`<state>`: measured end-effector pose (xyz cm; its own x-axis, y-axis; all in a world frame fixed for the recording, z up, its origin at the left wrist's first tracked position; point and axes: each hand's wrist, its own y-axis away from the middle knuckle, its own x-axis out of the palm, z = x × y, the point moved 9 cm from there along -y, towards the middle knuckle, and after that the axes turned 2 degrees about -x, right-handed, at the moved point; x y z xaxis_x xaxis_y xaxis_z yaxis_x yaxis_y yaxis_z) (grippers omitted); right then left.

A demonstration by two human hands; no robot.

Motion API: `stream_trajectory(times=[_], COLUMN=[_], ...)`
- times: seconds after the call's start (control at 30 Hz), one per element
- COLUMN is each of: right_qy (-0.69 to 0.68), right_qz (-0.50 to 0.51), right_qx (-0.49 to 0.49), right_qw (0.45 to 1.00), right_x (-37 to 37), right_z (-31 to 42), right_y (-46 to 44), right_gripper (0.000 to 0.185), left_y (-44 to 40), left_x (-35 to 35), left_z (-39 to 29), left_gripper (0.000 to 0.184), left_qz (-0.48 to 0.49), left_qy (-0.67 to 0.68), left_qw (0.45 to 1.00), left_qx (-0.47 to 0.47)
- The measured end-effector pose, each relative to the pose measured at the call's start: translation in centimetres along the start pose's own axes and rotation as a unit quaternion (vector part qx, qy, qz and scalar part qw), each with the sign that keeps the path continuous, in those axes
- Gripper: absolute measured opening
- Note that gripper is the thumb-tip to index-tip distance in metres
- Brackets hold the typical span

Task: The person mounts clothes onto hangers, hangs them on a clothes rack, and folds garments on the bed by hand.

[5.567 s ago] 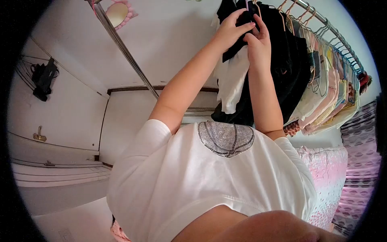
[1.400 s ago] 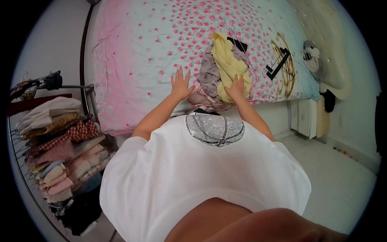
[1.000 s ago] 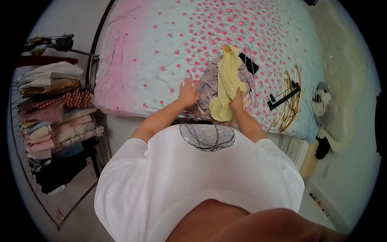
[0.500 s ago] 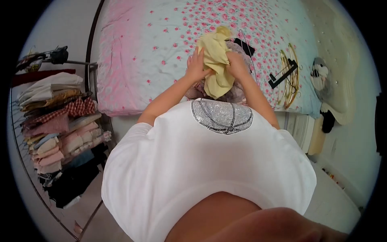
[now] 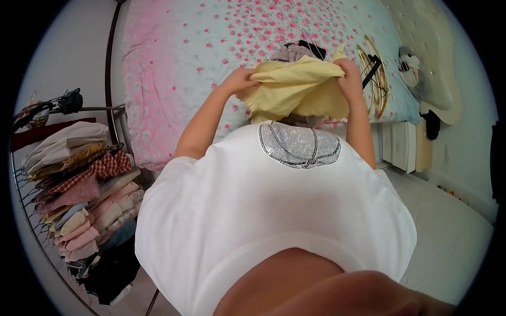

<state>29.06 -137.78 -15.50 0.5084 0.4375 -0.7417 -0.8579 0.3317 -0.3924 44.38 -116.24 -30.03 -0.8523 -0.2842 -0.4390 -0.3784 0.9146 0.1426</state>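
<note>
A pale yellow garment point(image 5: 295, 87) is stretched sideways between my two hands above the near edge of the bed; its exact kind does not show. My left hand point(image 5: 240, 81) is closed on its left edge. At the upper right corner, my right hand point(image 5: 350, 80) pinches the cloth, with a small peak of fabric standing up beside it. Behind the yellow cloth lies a crumpled greyish-mauve garment point(image 5: 292, 52), partly covered. A black item point(image 5: 312, 49) and a thin hanger rest beside that pile.
The bed point(image 5: 174, 68) has a flowered cover. Gold hangers point(image 5: 380, 87) and a black hanger point(image 5: 371, 71) lie to the right, near a round grey-and-white plush thing point(image 5: 410, 68). A rack of hanging clothes point(image 5: 89, 189) stands at left. White drawers point(image 5: 403, 146) stand beside the bed.
Bunched up before, the yellow garment is now spread wide. My hands have moved apart, the left one leftward and the right one rightward. The view has shifted slightly.
</note>
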Motion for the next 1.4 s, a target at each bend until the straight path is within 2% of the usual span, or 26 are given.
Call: stream_trajectory(times=[0.1,0.13,0.17,0.2,0.3,0.33,0.37,0.47,0.53,0.63,0.67,0.73,0.8,0.87,0.9,0.93,0.97,1.03,1.07,1.17,1.27,1.37,1.4], right_qy=[0.052,0.089,0.127,0.175,0.163,0.034,-0.095,-0.305,-0.312,-0.375,-0.382,-0.390,-0.420,-0.455,-0.501,-0.546,-0.588,-0.609,-0.617,-0.573,-0.574,-0.622,-0.602], right_qz=[-0.001,0.015,0.030,0.073,0.098,0.100,0.100,0.156,0.184,0.184,0.184,0.183,0.140,0.104,0.071,0.037,0.003,-0.001,-0.007,-0.071,-0.049,-0.059,-0.045], right_qx=[0.081,0.097,0.112,0.110,-0.009,-0.038,-0.068,0.049,0.082,0.096,0.091,0.075,0.063,0.047,0.058,0.069,0.080,0.109,0.127,0.240,0.313,0.363,0.373], right_qw=[0.995,0.991,0.985,0.976,0.982,0.994,0.988,0.938,0.928,0.904,0.901,0.899,0.894,0.883,0.861,0.834,0.805,0.786,0.777,0.781,0.755,0.691,0.705], right_x=[-1.2,-1.0,-0.7,1.0,4.6,5.9,7.1,11.6,11.5,10.3,9.5,5.9,3.7,2.2,1.6,1.1,0.8,0.6,0.4,0.9,3.5,3.8,3.8], right_z=[-2.4,-3.1,-4.2,-6.3,-1.0,1.7,4.4,6.2,6.8,8.0,8.4,11.6,13.2,13.6,13.3,12.9,12.2,9.4,7.7,1.3,-4.7,-2.7,-1.8], right_y=[2.1,2.7,3.4,4.2,3.5,2.8,2.2,0.6,-0.8,-2.1,-2.7,-3.9,-4.7,-5.3,-5.3,-5.1,-5.0,-4.3,-3.5,-0.7,2.5,5.1,5.7], right_gripper=[0.026,0.027,0.028,0.034,0.044,0.047,0.051,0.043,0.038,0.030,0.030,0.031,0.031,0.030,0.030,0.029,0.028,0.029,0.029,0.031,0.038,0.042,0.041], left_y=[0.4,0.2,-0.1,-0.4,-1.1,-1.2,-1.3,-1.3,-1.2,0.6,0.5,1.0,0.1,0.0,-0.3,0.1,-0.6,-1.3,-1.1,0.2,0.6,2.1,2.2], left_x=[-1.8,-2.2,-2.6,-2.9,-1.9,-1.5,-1.3,-1.3,-2.4,-5.4,-5.3,-4.6,-3.3,-2.6,-2.5,-2.5,-2.2,-1.3,-2.2,-4.1,-5.1,-6.3,-6.7], left_z=[0.2,-0.4,-1.4,-3.6,-9.4,-11.1,-12.5,-14.8,-14.9,-13.8,-12.7,-11.9,-10.0,-8.4,-7.8,-7.7,-6.4,-3.7,-1.8,-2.3,-1.5,-5.4,-5.4], left_gripper=[0.024,0.023,0.022,0.021,0.018,0.018,0.018,0.019,0.025,0.044,0.061,0.067,0.072,0.070,0.070,0.058,0.053,0.044,0.027,0.026,0.030,0.033,0.031], left_qz=[0.011,-0.007,-0.015,-0.023,-0.023,-0.020,-0.013,-0.018,-0.054,-0.222,-0.203,-0.183,-0.149,-0.160,-0.166,-0.216,-0.187,-0.124,-0.159,-0.178,-0.129,-0.119,-0.135], left_qy=[-0.119,-0.051,-0.066,-0.079,-0.130,-0.150,-0.154,-0.150,-0.125,-0.043,-0.066,-0.001,0.041,0.065,0.076,-0.008,0.001,0.020,0.005,0.237,0.238,0.210,0.265], left_qw=[0.992,0.999,0.997,0.995,0.976,0.966,0.965,0.965,0.968,0.953,0.961,0.969,0.977,0.976,0.975,0.966,0.977,0.991,0.987,0.954,0.963,0.970,0.954], left_qx=[-0.048,-0.004,0.030,0.062,0.173,0.212,0.213,0.215,0.213,0.200,0.178,0.164,0.146,0.131,0.127,0.140,0.107,0.037,-0.022,0.040,-0.013,-0.030,-0.020])
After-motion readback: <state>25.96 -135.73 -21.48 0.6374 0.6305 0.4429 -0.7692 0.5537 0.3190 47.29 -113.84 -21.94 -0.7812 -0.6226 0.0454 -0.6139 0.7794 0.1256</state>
